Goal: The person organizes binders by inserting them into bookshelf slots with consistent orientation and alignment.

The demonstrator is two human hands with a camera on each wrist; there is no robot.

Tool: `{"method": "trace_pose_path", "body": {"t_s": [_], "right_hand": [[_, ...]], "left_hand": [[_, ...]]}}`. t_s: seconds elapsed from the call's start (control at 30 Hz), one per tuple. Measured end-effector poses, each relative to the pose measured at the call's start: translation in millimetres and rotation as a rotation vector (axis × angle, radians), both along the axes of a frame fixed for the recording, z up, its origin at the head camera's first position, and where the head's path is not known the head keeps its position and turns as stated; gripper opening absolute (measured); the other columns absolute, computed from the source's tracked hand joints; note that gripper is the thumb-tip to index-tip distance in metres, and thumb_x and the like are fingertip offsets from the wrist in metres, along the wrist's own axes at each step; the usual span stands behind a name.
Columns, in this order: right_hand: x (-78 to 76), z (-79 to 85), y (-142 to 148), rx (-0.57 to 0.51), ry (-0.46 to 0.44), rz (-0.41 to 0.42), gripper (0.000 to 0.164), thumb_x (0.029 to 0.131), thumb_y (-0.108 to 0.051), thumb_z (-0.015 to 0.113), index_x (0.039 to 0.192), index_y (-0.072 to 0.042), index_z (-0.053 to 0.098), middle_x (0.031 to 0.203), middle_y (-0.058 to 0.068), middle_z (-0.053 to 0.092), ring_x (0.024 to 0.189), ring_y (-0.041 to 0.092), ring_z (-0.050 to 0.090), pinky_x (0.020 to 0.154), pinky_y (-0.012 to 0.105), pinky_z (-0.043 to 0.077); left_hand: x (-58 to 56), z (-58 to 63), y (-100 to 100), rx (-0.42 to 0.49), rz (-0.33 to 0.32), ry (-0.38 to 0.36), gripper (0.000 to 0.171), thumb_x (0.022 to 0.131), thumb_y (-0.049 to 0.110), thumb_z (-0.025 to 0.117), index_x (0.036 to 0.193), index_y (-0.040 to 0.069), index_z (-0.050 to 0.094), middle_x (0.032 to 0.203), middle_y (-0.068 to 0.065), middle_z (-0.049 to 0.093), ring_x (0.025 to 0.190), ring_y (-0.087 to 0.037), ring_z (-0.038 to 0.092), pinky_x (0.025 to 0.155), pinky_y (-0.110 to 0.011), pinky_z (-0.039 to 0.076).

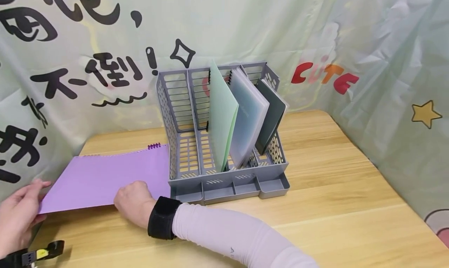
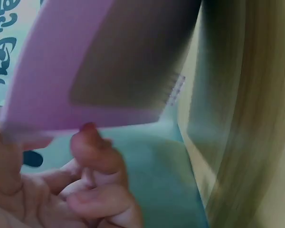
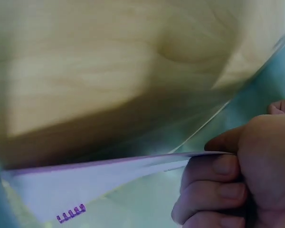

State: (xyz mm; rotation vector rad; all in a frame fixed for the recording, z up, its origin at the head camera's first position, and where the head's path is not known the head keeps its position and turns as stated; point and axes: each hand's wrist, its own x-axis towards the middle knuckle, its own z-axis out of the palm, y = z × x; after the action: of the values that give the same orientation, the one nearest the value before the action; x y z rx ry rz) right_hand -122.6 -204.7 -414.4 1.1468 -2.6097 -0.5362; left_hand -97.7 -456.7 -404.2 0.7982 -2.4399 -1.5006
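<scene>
A purple loose-leaf notebook (image 1: 105,178) with purple binding rings on its far edge lies tilted close over the table, left of the grey desk file rack (image 1: 219,192). My left hand (image 1: 22,211) pinches its left end, thumb above and fingers beneath in the head view. At the near edge, my right hand (image 1: 135,201) grips the notebook between thumb and curled fingers (image 3: 213,190). In the left wrist view the purple cover (image 2: 52,90) shows its shaded side, rings at the far corner.
In the rack stand a light green notebook (image 1: 222,119), a pale blue one (image 1: 245,116) and a dark one (image 1: 271,112). Its two left slots show bare grating. Small trays line the rack's front. Printed cloth (image 1: 245,22) hangs behind the wooden table (image 1: 333,190).
</scene>
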Motion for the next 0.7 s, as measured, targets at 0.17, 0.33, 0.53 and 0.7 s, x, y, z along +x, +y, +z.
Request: {"method": "trace_pose_path", "body": {"t_s": [0.17,0.33,0.53,0.7], "right_hand": [[-2.4,5.7,8,-0.019,0.001,0.024,0.026,0.095,-0.024,0.053,0.071,-0.034,0.051,0.069,-0.019,0.047,0.058,-0.001,0.042,0.042,0.024,0.039],[-3.2,15.5,15,-0.034,-0.003,0.030,0.023,0.098,-0.024,0.049,0.076,-0.032,0.051,0.071,-0.018,0.046,0.058,-0.001,0.040,0.044,0.023,0.043],[-3.2,27.7,26,-0.105,0.052,0.049,0.020,0.098,-0.024,0.047,0.080,-0.030,0.053,0.069,-0.018,0.047,0.055,-0.002,0.040,0.043,0.024,0.044],[-3.9,39.4,38,-0.179,0.118,0.076,0.022,0.098,-0.021,0.046,0.077,-0.028,0.050,0.063,-0.018,0.044,0.052,-0.003,0.041,0.041,0.023,0.045]], "left_hand": [[3.5,-1.8,-8,0.318,-0.011,0.185,0.038,0.099,0.056,0.030,0.094,0.035,0.061,0.066,0.011,0.058,0.046,-0.010,0.054,0.038,-0.026,0.043],[3.3,-5.4,-10,0.407,-0.067,0.229,0.037,0.099,0.055,0.032,0.098,0.028,0.057,0.061,0.004,0.061,0.046,-0.012,0.055,0.038,-0.025,0.044],[-0.2,-6.6,-1,0.288,-0.206,0.213,0.030,0.104,0.040,0.035,0.096,0.016,0.052,0.064,0.001,0.059,0.048,-0.013,0.054,0.037,-0.028,0.041],[-4.1,-7.1,4,0.090,-0.248,0.081,0.030,0.103,0.048,0.029,0.101,0.023,0.047,0.070,0.008,0.060,0.056,-0.012,0.057,0.045,-0.030,0.042]]}}
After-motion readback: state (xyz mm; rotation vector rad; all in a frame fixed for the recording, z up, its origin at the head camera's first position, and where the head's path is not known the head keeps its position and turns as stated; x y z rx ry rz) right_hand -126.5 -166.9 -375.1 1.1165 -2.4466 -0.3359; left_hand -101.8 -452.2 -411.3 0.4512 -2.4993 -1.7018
